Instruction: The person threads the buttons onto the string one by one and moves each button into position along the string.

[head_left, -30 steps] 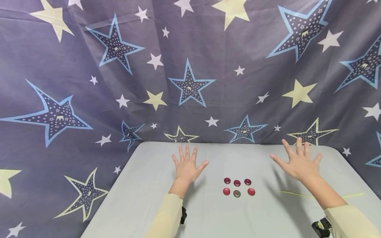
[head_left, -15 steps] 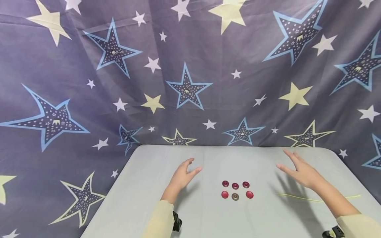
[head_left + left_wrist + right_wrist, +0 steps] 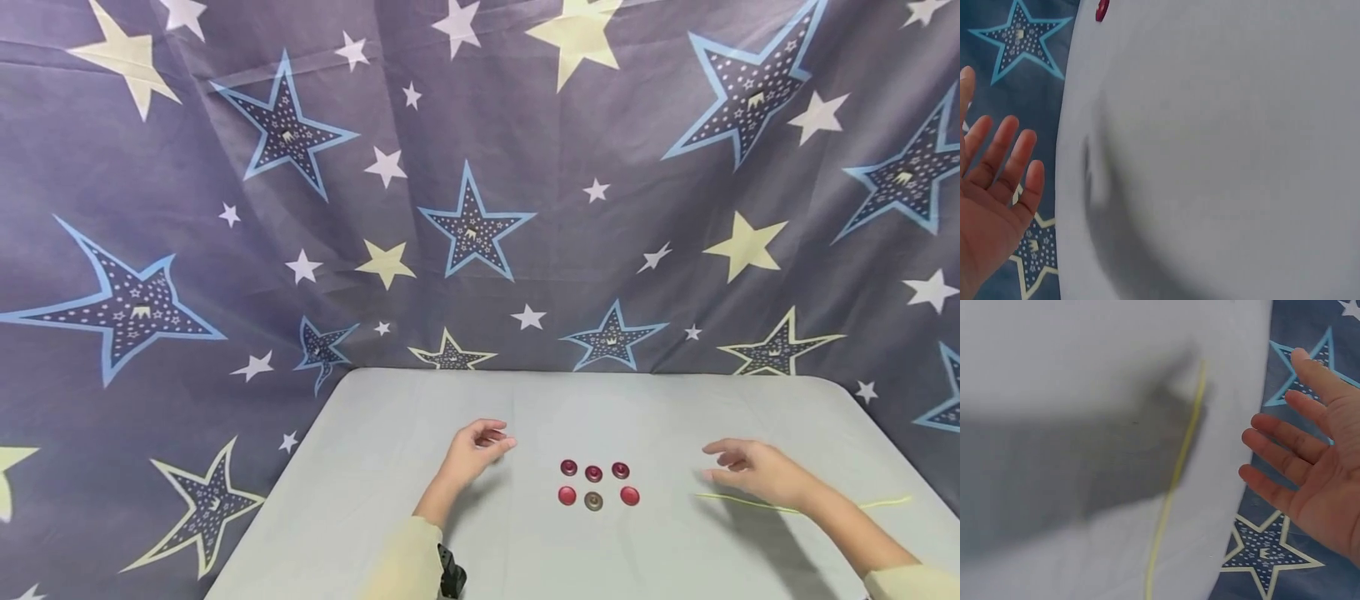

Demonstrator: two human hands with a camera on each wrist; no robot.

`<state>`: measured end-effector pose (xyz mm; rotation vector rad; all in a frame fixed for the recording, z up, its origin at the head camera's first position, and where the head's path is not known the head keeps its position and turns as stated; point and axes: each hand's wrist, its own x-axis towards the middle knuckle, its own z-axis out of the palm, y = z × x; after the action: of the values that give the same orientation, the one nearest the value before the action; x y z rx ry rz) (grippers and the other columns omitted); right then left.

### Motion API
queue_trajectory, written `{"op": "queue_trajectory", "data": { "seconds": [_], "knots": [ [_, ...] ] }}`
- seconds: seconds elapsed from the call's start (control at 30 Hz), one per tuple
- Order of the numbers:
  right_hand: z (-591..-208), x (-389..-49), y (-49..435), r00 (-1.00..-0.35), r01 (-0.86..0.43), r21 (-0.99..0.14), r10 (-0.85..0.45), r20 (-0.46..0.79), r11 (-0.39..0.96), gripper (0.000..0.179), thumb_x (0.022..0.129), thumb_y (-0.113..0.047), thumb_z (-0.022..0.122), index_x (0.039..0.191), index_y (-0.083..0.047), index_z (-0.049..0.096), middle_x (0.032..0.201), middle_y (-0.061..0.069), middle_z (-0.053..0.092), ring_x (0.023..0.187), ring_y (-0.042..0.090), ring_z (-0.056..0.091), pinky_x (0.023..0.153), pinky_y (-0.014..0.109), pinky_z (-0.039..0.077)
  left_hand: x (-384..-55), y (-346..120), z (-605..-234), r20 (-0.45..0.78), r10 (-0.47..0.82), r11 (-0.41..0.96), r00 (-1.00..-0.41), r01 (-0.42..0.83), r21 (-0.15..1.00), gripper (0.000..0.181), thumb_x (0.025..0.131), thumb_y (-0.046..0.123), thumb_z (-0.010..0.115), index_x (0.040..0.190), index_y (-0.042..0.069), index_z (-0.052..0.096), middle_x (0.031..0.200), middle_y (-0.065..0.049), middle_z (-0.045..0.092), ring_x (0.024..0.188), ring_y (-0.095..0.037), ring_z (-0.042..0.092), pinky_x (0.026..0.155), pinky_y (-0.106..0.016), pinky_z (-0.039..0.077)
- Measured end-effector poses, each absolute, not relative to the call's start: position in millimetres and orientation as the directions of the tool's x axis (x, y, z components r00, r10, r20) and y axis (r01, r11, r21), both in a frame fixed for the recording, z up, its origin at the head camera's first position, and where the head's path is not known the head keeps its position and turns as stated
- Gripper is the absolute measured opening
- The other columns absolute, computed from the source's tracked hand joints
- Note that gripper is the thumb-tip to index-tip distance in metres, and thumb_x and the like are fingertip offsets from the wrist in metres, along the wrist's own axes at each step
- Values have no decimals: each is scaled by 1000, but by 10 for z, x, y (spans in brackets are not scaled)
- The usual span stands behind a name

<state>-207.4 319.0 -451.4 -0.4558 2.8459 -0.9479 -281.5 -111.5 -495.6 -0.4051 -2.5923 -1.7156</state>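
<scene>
In the head view my left hand (image 3: 472, 452) hovers over the table left of the buttons, fingers loosely bent, nothing in it. Across from it, my right hand (image 3: 761, 475) is held above a thin yellow cord (image 3: 738, 499), likewise holding nothing. Two short rows of round button-like discs lie between the hands. The back row has three dark red discs (image 3: 594, 474). In front are a bright red disc (image 3: 567, 496), a brown disc (image 3: 593, 502) and another bright red disc (image 3: 630, 496). My right forearm hides part of the cord; the right wrist view shows more of the cord (image 3: 1179, 469).
A grey-white cloth covers the table (image 3: 420, 400). Behind it and along the sides hangs a dark purple-grey curtain (image 3: 540, 167) printed with stars. A black strap device (image 3: 450, 572) sits at my left wrist.
Both hands were spread wide with straight fingers; the fingers have since relaxed and bent, and the hands have come lower and nearer. The discs and cord lie as before.
</scene>
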Motion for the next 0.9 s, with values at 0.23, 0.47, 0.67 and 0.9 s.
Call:
{"op": "queue_trajectory", "data": {
  "seconds": [0.23,0.47,0.67,0.9],
  "knots": [
    [-4709,-2049,3200,-936,-202,-666,-341,-84,718,42,84,-25,67,112,5,60,110,23,63,88,24,62,67,23,49,-2823,-883,-5063,132,241,328,-961,209,921,38,81,22,72,109,-2,63,94,-14,69,76,-12,58,65,-19,48],
    [-4865,-2064,3205,-952,-232,-571,-305,-34,787,31,77,-22,73,100,-2,66,89,6,63,74,5,54,63,23,45,-2769,-734,-5119,131,289,342,-948,230,911,32,81,20,72,106,1,65,94,-12,69,79,-15,60,69,-22,48],
    [-4932,-2090,3178,-964,-196,-528,-260,-50,826,23,75,-19,73,93,-7,68,79,-2,55,69,2,43,61,24,40,-2740,-608,-5122,109,352,428,-930,263,865,35,80,27,73,104,3,66,95,-8,69,81,-10,61,74,-23,49],
    [-5021,-2096,3119,-968,-223,-500,-250,14,837,14,73,-15,74,85,-10,68,72,-4,52,63,0,38,58,23,36,-2690,-505,-5129,148,391,479,-908,338,810,30,81,27,72,100,4,67,93,-5,68,80,-8,59,75,-25,49]
  ]
}}
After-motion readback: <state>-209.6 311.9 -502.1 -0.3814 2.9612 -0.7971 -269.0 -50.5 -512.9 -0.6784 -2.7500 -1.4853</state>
